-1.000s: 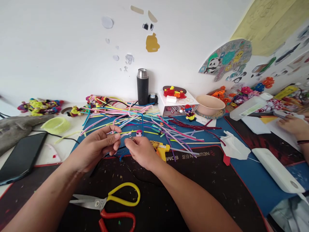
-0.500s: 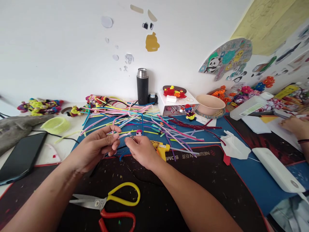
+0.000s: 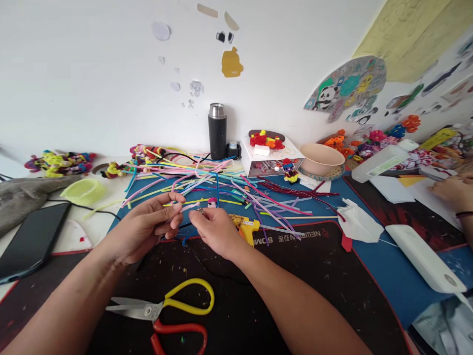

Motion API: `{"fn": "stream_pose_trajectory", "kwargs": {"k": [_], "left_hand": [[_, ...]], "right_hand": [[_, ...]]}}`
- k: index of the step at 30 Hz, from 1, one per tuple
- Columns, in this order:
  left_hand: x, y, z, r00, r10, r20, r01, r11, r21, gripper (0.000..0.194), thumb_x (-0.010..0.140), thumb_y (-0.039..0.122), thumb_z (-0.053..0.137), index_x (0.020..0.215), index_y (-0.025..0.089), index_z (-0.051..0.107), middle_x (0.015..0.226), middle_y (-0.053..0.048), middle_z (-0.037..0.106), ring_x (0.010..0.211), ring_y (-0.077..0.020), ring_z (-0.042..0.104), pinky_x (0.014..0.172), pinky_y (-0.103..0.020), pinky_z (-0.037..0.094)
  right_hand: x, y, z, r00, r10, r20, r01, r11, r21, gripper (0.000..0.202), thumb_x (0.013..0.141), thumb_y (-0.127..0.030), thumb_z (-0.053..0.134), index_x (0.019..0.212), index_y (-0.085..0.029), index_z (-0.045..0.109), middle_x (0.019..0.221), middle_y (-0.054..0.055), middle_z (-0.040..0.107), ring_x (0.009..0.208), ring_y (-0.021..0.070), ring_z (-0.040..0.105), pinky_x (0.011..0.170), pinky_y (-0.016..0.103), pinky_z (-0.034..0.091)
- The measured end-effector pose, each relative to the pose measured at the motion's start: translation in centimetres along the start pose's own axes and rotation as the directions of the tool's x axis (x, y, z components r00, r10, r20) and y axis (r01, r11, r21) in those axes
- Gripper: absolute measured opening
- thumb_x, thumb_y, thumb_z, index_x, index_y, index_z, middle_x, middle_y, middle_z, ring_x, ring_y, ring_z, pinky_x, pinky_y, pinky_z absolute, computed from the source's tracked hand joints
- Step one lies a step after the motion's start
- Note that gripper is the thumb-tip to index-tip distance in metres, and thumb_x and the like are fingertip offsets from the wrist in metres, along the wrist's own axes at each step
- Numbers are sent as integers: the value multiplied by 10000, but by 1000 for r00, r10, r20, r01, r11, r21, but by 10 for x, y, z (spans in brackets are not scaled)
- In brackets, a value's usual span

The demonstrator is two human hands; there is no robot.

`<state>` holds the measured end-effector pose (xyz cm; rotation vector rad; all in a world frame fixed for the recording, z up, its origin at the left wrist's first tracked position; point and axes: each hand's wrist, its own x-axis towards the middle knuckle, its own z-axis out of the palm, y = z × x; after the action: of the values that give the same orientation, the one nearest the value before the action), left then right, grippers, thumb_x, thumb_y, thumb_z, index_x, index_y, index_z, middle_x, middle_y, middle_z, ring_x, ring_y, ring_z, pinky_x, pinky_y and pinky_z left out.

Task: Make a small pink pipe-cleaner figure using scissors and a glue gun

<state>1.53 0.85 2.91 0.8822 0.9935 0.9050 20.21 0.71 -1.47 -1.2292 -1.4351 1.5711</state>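
My left hand pinches a short pale pink pipe cleaner between thumb and forefinger, its tip pointing right. Close beside it, my right hand is closed around a small metallic thing whose kind I cannot make out. Just behind my right hand shows a tiny pink-and-white figure, with a blue pipe cleaner standing up near it. A yellow glue gun lies right of my right hand. Below both hands, scissors with one yellow and one red handle lie spread on the black mat.
Many coloured pipe cleaners lie behind my hands. Beyond them stand a black thermos, a white box and a beige bowl. A phone is at left. Another person's hand is at far right.
The view has shifted very slightly. My right hand has turned a little, and the pale pink pipe cleaner's tip shows more clearly between my hands.
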Motion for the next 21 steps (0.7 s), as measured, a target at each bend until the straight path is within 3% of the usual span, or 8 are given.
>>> {"fn": "stream_pose_trajectory", "kwargs": {"k": [9,14,17,21], "left_hand": [[-1,1,2,1000,11,-9,-11,1000,-20,396,795,404,985,1005,216,708,592,51,600,458,-53,311,486,-189,386],[-1,0,0,1000,26,-7,-26,998,-49,353,821,368,968,1023,213,723,594,51,590,467,-50,273,491,-193,380],[1,-1,-2,999,37,-5,-37,997,-73,320,849,343,946,1032,200,725,605,56,585,470,-44,247,494,-195,377],[4,-3,-5,998,57,-9,-57,997,-60,432,784,406,996,1023,198,702,586,78,570,460,-42,274,484,-184,371]], "right_hand": [[3,8,0,1000,-28,8,27,999,44,480,1016,-506,597,661,-242,412,583,-62,365,544,118,340,550,293,211],[2,5,0,997,-65,40,57,984,169,526,1001,-615,625,673,-250,435,579,-78,329,524,112,296,528,282,222],[1,-2,-2,990,-90,106,53,950,307,581,934,-712,690,678,-252,444,574,-98,297,500,95,246,504,276,199],[0,-7,-3,982,-109,152,33,902,431,678,808,-837,776,688,-249,462,564,-119,263,490,79,194,481,263,155]]}}
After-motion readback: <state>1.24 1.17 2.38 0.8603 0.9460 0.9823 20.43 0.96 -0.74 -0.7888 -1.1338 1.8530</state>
